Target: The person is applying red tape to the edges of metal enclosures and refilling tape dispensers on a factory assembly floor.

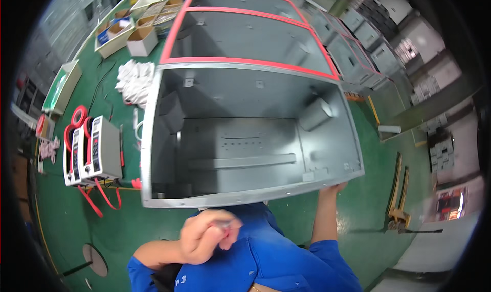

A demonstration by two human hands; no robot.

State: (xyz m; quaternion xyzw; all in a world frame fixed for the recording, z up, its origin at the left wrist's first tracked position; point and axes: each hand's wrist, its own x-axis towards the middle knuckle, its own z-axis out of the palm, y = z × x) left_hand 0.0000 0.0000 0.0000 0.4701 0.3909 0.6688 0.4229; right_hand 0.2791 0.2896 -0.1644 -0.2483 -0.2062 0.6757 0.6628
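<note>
A grey open-topped metal cabinet box (pixel 240 103) lies in front of me, its bare metal rim toward me. My left hand (pixel 209 236) is held in front of my body, just short of the near rim. Its fingers are curled in and blurred by motion; a small greyish bit shows between them, too unclear to name. At the near right of the box, my right hand (pixel 334 186) touches the rim from the outside. Its fingers are mostly hidden by the metal. Inside the box are a white cylinder (pixel 316 113) at the right wall and a flat metal strip (pixel 243 161).
Behind stand more boxes with red-taped rims (pixel 250 10). To the left are two white tape dispensers (pixel 97 151) with red tape, white rags (pixel 135 82) and bins of parts (pixel 115 39). A yellow pallet jack (pixel 399 200) stands right; a round stand base (pixel 95 260) lies lower left.
</note>
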